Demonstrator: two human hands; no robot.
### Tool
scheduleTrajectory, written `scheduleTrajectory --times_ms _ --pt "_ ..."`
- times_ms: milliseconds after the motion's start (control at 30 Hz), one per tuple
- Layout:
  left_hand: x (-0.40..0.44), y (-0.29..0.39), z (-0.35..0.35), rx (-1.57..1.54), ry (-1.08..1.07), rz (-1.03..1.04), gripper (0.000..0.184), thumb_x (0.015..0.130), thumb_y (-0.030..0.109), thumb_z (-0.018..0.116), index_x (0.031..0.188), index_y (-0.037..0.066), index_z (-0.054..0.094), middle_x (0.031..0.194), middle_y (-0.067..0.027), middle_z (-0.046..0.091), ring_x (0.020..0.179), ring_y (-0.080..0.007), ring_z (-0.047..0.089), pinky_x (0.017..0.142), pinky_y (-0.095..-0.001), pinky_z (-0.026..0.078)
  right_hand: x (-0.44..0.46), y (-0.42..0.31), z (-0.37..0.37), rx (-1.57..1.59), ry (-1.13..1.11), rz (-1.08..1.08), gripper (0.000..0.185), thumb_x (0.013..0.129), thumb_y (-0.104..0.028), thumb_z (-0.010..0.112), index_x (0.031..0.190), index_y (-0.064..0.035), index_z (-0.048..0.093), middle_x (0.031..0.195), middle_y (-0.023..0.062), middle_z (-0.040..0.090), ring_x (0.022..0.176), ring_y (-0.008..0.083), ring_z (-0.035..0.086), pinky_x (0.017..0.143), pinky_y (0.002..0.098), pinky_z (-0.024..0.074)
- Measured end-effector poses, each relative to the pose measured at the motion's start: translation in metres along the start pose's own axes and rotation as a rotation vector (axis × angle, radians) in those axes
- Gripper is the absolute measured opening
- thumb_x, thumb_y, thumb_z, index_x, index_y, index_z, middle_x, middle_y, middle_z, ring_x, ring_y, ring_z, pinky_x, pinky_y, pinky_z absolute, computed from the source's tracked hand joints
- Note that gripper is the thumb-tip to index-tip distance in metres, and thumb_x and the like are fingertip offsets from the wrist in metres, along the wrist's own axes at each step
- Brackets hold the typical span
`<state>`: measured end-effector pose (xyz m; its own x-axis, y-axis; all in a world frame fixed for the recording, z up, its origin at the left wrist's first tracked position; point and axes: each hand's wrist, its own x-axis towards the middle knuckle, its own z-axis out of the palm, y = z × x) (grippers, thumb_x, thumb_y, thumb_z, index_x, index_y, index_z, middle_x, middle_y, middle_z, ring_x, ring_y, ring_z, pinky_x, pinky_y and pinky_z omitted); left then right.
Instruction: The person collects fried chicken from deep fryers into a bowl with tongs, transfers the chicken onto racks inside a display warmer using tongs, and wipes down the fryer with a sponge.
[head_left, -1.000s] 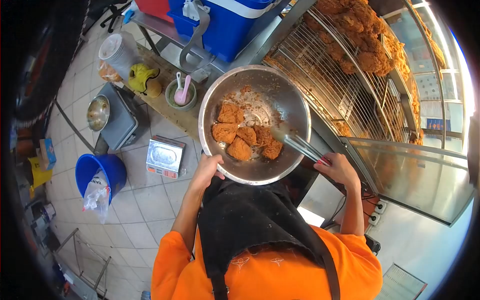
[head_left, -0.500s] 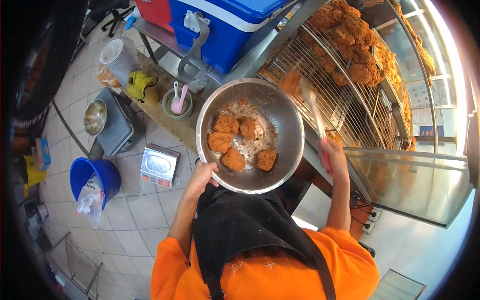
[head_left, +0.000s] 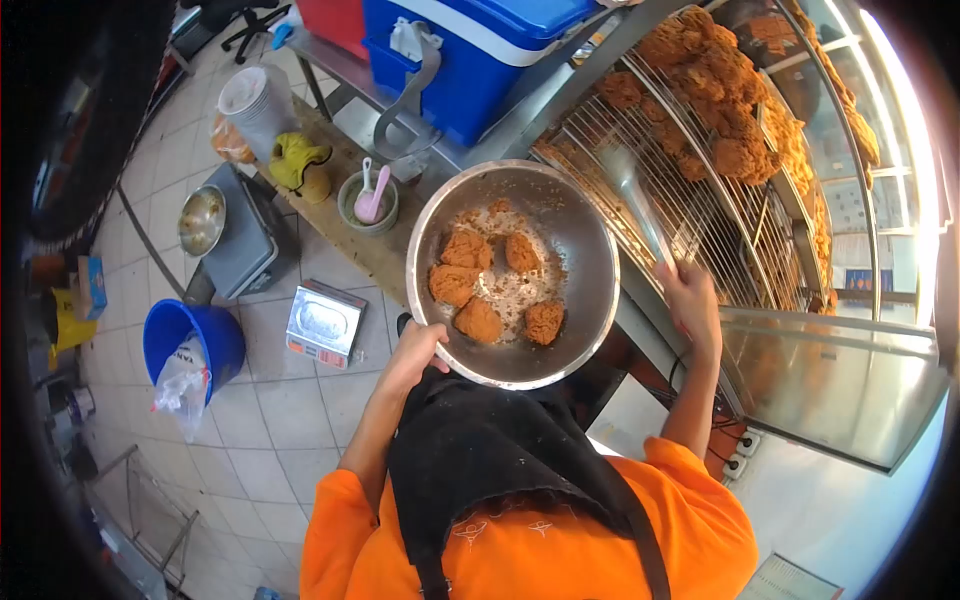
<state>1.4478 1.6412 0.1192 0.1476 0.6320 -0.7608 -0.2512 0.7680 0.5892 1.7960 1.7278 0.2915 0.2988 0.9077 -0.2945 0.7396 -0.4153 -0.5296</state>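
Note:
My left hand (head_left: pixel 418 352) is closed on the near-left rim of a large steel mixing bowl (head_left: pixel 585 300), which rests against my apron. Inside lie several pieces of fried chicken (head_left: pixel 480 320) among loose crumbs. To the right, my right hand (head_left: pixel 692 305) is wrapped around the handle of metal tongs (head_left: pixel 645 215). The tongs point up and left over the wire rack (head_left: pixel 700 215) of the display cabinet, and no chicken shows at their tips. More fried chicken (head_left: pixel 715 100) is heaped farther back on the rack.
A glass cabinet panel (head_left: pixel 830 385) stands to the right. Ahead is a blue cooler box (head_left: pixel 480 70). On the left are a wooden bench (head_left: pixel 385 255) with a small tub (head_left: pixel 368 210) and gloves (head_left: pixel 297 162), a scale (head_left: pixel 326 323), a blue bucket (head_left: pixel 225 350) and a grey bin (head_left: pixel 255 245).
The fried chicken piece at the tongs' tips is no longer there. The tongs have moved right, over the rack. My left hand still grips the bowl, which appears slightly farther right.

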Motion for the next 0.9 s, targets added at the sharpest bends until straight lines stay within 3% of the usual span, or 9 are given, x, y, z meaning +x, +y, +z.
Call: scheduleTrajectory --times_ms 167,233,367,400,500,567,633,733,900 --pt "0.001 0.0 -0.001 0.034 -0.002 0.002 0.038 0.074 0.01 0.055 0.108 -0.006 0.052 0.089 -0.0124 0.059 0.07 -0.0205 0.059 0.04 -0.0308 0.048 -0.018 0.058 0.049 -0.429 -0.215 -0.407 0.039 0.079 -0.038 0.07 0.093 -0.0021 0.067 0.07 0.0134 0.065 0.065 0.029 0.065 0.058 0.0405 0.0484" --pt "-0.005 0.007 0.003 0.029 0.041 -0.01 0.034 0.073 0.01 0.056 0.102 -0.007 0.054 0.085 -0.0123 0.058 0.068 -0.0208 0.059 0.04 -0.0311 0.047 -0.028 0.033 0.071 -0.629 -0.251 -0.292 0.04 0.079 -0.04 0.07 0.092 -0.002 0.065 0.082 0.0211 0.067 0.078 0.0395 0.064 0.068 0.0461 0.0497" --pt "0.001 0.001 -0.001 0.021 -0.011 -0.027 0.027 0.072 0.011 0.057 0.092 -0.008 0.057 0.079 -0.0127 0.058 0.063 -0.0214 0.058 0.04 -0.0311 0.047 -0.012 0.061 0.107 -0.343 -0.225 -0.259 0.037 0.082 -0.037 0.068 0.089 -0.0009 0.064 0.077 0.0224 0.066 0.077 0.0411 0.063 0.068 0.0463 0.0493" --pt "0.0 0.003 0.0 0.03 -0.006 -0.026 0.027 0.073 0.01 0.056 0.093 -0.008 0.057 0.08 -0.0126 0.058 0.063 -0.0205 0.058 0.04 -0.0304 0.047 -0.001 0.09 0.115 -0.212 -0.18 -0.376 0.035 0.084 -0.034 0.068 0.09 -0.0001 0.065 0.065 0.0177 0.063 0.062 0.0318 0.064 0.056 0.0406 0.0477" --pt "-0.003 0.006 0.002 0.038 0.016 -0.015 0.028 0.075 0.008 0.052 0.098 -0.008 0.056 0.084 -0.0122 0.058 0.063 -0.0187 0.059 0.039 -0.0289 0.048 -0.016 0.067 0.08 0.141 -0.34 0.026 0.033 0.086 -0.031 0.067 0.093 0.0004 0.065 0.059 0.0078 0.057 0.048 0.016 0.054 0.045 0.0313 0.0402" --pt "-0.002 0.002 0.002 0.035 0.027 -0.006 0.028 0.075 0.008 0.052 0.098 -0.008 0.056 0.085 -0.0119 0.058 0.063 -0.0185 0.059 0.039 -0.0286 0.048 -0.021 0.052 0.062 0.421 -0.191 0.013 0.03 0.089 -0.032 0.064 0.093 -0.0028 0.066 0.058 -0.0009 0.051 0.045 0.0045 0.043 0.04 0.0235 0.0304" --pt "-0.003 0.001 0.002 0.018 0.019 -0.008 0.029 0.075 0.008 0.053 0.099 -0.007 0.055 0.086 -0.0114 0.058 0.063 -0.0184 0.059 0.039 -0.0285 0.048 0.012 0.061 0.048 0.068 0.148 -0.313 0.034 0.089 -0.032 0.062 0.092 0.0008 0.065 0.058 0.0017 0.05 0.053 0.0104 0.049 0.048 0.0288 0.0379" --pt "-0.004 0.003 0.005 0.03 0.022 0.019 0.028 0.075 0.008 0.053 0.098 -0.008 0.055 0.084 -0.0107 0.057 0.063 -0.0181 0.059 0.039 -0.0282 0.048 0.049 0.017 0.027 -0.227 0.423 -0.259 0.035 0.085 -0.033 0.065 0.091 0.0015 0.065 0.076 0.0215 0.066 0.071 0.0376 0.064 0.064 0.0416 0.0487" --pt "-0.005 0.011 0.003 0.061 0.01 0.012 0.022 0.075 0.009 0.053 0.089 -0.008 0.057 0.078 -0.0086 0.056 0.063 -0.0173 0.058 0.039 -0.0284 0.048 0.067 0.013 0.017 -0.346 0.519 -0.244 0.033 0.083 -0.032 0.066 0.088 0.0009 0.064 0.076 0.0223 0.065 0.071 0.0387 0.064 0.065 0.0411 0.0493"
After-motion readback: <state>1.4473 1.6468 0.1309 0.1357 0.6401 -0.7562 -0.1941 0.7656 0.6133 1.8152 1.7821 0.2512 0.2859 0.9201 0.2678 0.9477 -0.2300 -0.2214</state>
